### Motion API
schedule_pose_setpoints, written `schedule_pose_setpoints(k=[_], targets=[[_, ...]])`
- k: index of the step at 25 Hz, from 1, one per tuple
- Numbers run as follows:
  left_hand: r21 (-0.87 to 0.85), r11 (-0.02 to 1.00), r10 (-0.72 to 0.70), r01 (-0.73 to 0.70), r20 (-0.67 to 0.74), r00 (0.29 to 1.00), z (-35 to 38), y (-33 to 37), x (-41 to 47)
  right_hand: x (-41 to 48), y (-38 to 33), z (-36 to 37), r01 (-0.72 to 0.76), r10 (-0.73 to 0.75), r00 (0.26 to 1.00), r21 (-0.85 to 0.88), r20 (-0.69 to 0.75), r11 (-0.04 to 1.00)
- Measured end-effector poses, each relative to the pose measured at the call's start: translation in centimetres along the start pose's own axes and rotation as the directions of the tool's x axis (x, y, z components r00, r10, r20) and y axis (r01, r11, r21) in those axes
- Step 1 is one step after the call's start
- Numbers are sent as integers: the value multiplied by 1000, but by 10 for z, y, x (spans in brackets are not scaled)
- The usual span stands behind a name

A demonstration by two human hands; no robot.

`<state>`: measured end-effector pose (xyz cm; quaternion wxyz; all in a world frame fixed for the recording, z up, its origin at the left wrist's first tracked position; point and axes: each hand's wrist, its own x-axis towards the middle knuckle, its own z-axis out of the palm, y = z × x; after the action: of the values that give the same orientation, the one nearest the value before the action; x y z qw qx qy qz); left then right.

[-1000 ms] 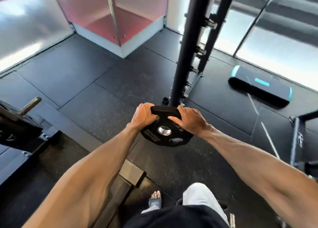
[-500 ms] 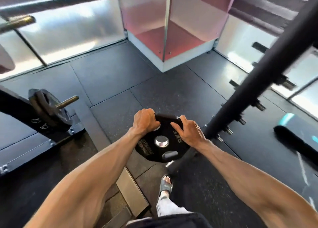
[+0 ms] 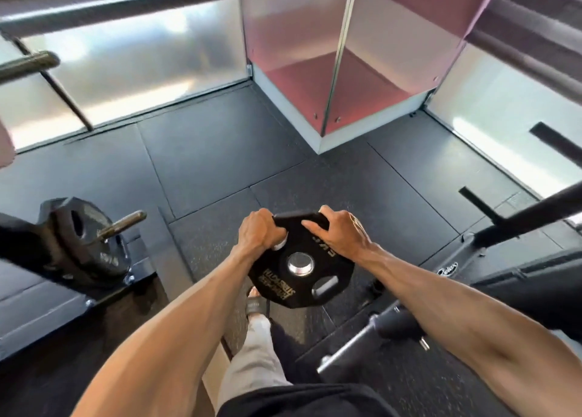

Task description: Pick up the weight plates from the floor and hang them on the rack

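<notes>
Black weight plate [image 3: 299, 268] at frame centre — left hand [image 3: 259, 230] and right hand [image 3: 341, 231] both clamped on its upper rim — rack peg [image 3: 121, 224] at left.

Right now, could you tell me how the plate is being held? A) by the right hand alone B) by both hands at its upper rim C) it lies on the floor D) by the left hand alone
B: the left hand and right hand both grip the upper rim of the plate, clear of the floor.

weight plate [image 3: 296, 278] lettering, perhaps "STRENGTH"
</notes>
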<state>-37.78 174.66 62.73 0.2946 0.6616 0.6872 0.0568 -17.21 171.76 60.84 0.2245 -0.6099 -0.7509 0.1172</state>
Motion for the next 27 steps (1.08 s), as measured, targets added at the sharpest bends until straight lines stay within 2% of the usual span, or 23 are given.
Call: schedule_pose_setpoints(k=[7,10,18,23,27], targets=[[40,982,178,-184,112,978,-54,52,194,152,44,-3,-160,155,979,-28,-130,987],[78,957,259,-278,194,946,-69,96,263,199,72,-13,-299,281,942,-82,-181,951],[111,871,413,-478,358,837,-38,232,432,296,199,-44,-521,487,839,-99,-242,848],[152,766,512,-624,442,737,-14,358,513,343,289,-93,-662,606,724,-84,-328,745],[135,652,603,-746,504,618,4,465,550,359,346,-150,-740,642,638,-105,-426,665]])
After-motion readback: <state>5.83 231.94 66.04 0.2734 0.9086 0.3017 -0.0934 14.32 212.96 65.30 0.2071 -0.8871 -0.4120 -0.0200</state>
